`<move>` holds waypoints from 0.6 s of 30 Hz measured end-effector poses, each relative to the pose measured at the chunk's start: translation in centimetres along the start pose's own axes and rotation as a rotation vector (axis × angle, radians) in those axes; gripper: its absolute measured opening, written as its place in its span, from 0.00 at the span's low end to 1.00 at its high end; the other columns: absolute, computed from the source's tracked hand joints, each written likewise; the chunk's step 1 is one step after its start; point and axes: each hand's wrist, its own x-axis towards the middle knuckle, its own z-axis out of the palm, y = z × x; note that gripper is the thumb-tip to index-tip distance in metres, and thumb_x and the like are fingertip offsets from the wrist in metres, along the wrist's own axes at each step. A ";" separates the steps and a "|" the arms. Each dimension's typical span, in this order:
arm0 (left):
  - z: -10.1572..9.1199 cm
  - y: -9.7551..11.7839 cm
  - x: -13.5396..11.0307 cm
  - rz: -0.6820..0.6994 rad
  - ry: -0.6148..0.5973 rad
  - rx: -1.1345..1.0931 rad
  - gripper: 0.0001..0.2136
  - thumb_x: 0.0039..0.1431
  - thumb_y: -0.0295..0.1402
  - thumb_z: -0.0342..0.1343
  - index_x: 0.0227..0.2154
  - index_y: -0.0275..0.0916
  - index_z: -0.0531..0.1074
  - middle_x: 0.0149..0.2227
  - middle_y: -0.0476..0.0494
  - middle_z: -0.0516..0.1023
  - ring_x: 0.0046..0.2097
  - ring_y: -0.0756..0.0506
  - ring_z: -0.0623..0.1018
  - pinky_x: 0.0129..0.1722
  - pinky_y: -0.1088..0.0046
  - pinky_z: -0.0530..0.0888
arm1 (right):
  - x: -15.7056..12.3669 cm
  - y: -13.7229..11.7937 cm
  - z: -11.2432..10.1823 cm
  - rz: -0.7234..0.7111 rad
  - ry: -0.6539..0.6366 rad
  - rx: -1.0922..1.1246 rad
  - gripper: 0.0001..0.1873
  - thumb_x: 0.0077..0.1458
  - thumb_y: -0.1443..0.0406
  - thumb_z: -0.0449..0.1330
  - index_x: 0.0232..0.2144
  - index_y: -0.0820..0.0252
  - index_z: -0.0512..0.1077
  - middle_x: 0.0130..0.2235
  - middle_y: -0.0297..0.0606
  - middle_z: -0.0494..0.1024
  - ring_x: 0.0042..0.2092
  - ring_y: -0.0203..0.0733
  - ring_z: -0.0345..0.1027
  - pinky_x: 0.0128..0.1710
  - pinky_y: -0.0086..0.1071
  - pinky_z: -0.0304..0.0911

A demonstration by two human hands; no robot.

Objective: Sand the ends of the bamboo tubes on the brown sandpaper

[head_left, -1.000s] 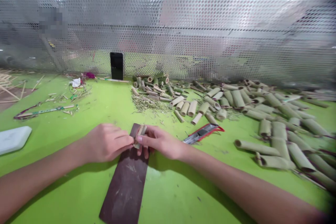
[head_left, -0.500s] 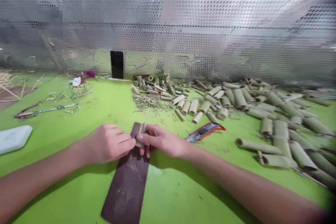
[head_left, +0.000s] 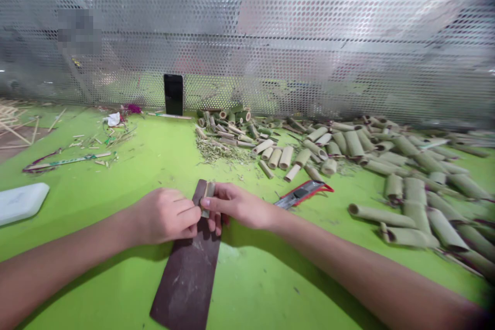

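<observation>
Between the thumb and fingers of my right hand [head_left: 242,206] is a short split bamboo piece [head_left: 209,191], tilted over the far end of a dark brown strip [head_left: 185,278] like sandpaper. From the other side, my left hand [head_left: 170,216] is closed with its thumb and finger pinched at the left edge of the same piece. Its curled fingers hide part of the contact. A utility knife [head_left: 301,193] with a red-edged handle lies just beyond my right wrist.
Cut bamboo tubes [head_left: 353,143] pile up at the right and back, beside shavings [head_left: 220,152]. A phone [head_left: 174,94] leans upright against a perforated metal screen [head_left: 247,36]. At the left are a white device [head_left: 23,202], a decorated stick [head_left: 69,161] and thin sticks [head_left: 15,124].
My left hand has shifted very slightly down and its fingers have turned a little against the bamboo piece. My right hand keeps its hold, and the strip has stayed in place.
</observation>
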 end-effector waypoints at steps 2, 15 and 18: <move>-0.1 -0.5 -0.2 -0.012 0.031 0.009 0.14 0.71 0.29 0.48 0.27 0.36 0.69 0.21 0.52 0.69 0.22 0.52 0.67 0.23 0.75 0.67 | -0.2 0.0 0.1 -0.003 -0.018 0.002 0.24 0.64 0.47 0.60 0.32 0.63 0.71 0.27 0.38 0.78 0.27 0.34 0.73 0.27 0.27 0.63; -1.6 -4.9 -2.8 -0.216 -0.184 0.090 0.16 0.70 0.32 0.47 0.27 0.37 0.73 0.21 0.51 0.74 0.20 0.52 0.71 0.23 0.75 0.67 | -0.6 -0.2 0.3 -0.002 0.065 0.063 0.15 0.63 0.54 0.63 0.35 0.60 0.69 0.31 0.38 0.81 0.27 0.34 0.74 0.25 0.26 0.60; -1.0 -3.5 -2.1 -0.159 -0.198 -0.051 0.12 0.71 0.34 0.48 0.35 0.37 0.75 0.26 0.49 0.77 0.23 0.52 0.73 0.24 0.76 0.67 | -0.4 0.0 0.4 0.008 0.060 0.083 0.17 0.64 0.52 0.62 0.38 0.61 0.70 0.31 0.38 0.81 0.27 0.35 0.73 0.25 0.27 0.61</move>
